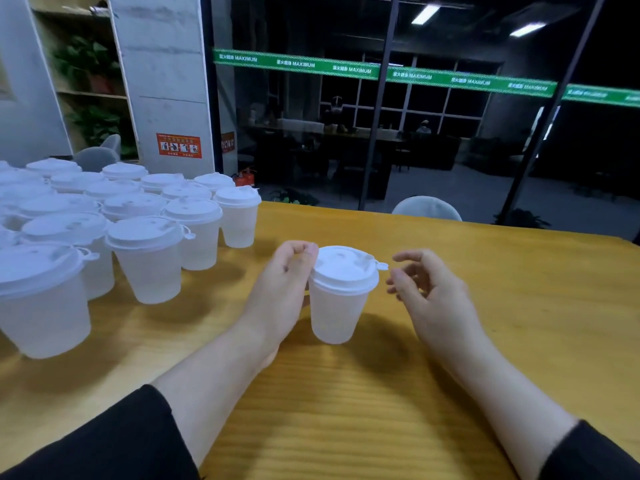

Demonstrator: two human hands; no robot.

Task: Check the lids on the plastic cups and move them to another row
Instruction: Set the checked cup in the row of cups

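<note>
- A yellow wooden table [485, 306] carries the cups.
- A crowd of white lidded plastic cups [145, 258] stands in rows at its left.
- One lidded cup [337, 306] stands apart near the middle.

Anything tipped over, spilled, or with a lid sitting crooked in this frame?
Nothing stands out. The cup by the left hand is upright with its lid seated; the right hand is apart from it. The cluster of cups on the table stands upright and lidded, no spills.
</note>
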